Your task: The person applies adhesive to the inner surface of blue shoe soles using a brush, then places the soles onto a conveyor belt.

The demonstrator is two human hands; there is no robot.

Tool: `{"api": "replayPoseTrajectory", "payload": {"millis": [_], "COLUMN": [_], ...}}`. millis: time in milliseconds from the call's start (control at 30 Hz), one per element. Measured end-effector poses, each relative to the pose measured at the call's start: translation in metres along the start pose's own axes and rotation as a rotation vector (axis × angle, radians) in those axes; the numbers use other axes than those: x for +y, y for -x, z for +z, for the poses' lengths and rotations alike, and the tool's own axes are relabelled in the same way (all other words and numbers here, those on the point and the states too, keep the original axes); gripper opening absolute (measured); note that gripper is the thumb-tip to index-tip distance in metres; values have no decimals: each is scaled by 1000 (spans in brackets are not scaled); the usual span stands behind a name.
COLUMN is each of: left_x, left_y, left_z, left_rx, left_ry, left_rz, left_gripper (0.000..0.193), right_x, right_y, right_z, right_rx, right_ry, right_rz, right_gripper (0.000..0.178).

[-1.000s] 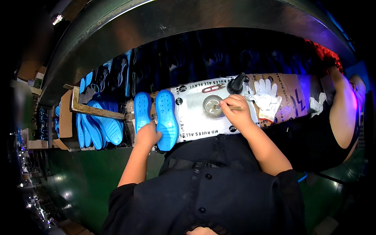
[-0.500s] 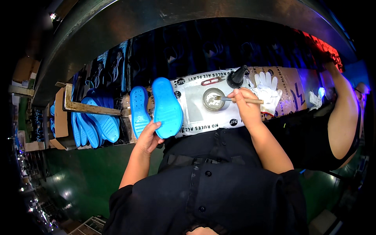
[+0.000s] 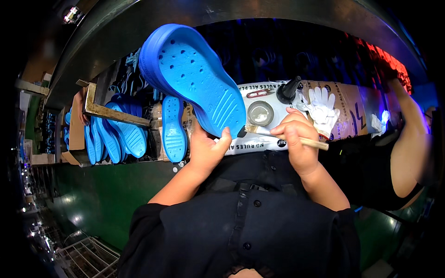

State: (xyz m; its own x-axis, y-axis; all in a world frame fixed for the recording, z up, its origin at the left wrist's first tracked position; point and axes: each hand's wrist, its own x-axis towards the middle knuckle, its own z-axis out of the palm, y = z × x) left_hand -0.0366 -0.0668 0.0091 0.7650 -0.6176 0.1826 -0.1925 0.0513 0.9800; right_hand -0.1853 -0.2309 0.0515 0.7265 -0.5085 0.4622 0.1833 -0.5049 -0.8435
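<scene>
My left hand grips a blue shoe sole by its near end and holds it raised and tilted, its holed and ribbed face toward me. In my right hand is a flat paintbrush with a wooden handle. The bristles point left, right by the near end of the sole; I cannot tell whether they touch it. A round grey bowl stands just beyond the brush. Another blue sole lies on the bench left of my left hand.
More blue soles lean together at the left behind a wooden bar. Beyond the bowl are a black cone-shaped bottle and a red cutter. White gloves lie to the right. Another person's arm reaches in at far right.
My left hand has lifted the sole off the bench and tilted it up. My right hand has drawn the brush out of the bowl and brought it toward the sole's near end.
</scene>
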Motion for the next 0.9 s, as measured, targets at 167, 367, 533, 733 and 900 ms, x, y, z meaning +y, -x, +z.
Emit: {"api": "replayPoseTrajectory", "payload": {"millis": [167,367,533,733,900], "left_x": [7,5,1,-6,-7], "left_y": [2,-2,-1,-1,0], "left_z": [6,1,1,-2,-2], "left_rx": [-5,-3,-8,-16,-26], "left_ry": [-11,-194,-193,-260,-324], "left_rz": [47,281,295,337,411], "left_gripper": [40,39,39,37,35], "right_x": [-6,-6,-7,-5,-10], "right_y": [-6,-3,-8,-9,-8], "right_z": [9,8,7,13,10], "right_rx": [-132,-163,-140,-118,-112], "right_ry": [206,316,273,369,343], "right_rz": [-237,-228,-215,-272,-271], "right_gripper": [21,18,17,11,11]}}
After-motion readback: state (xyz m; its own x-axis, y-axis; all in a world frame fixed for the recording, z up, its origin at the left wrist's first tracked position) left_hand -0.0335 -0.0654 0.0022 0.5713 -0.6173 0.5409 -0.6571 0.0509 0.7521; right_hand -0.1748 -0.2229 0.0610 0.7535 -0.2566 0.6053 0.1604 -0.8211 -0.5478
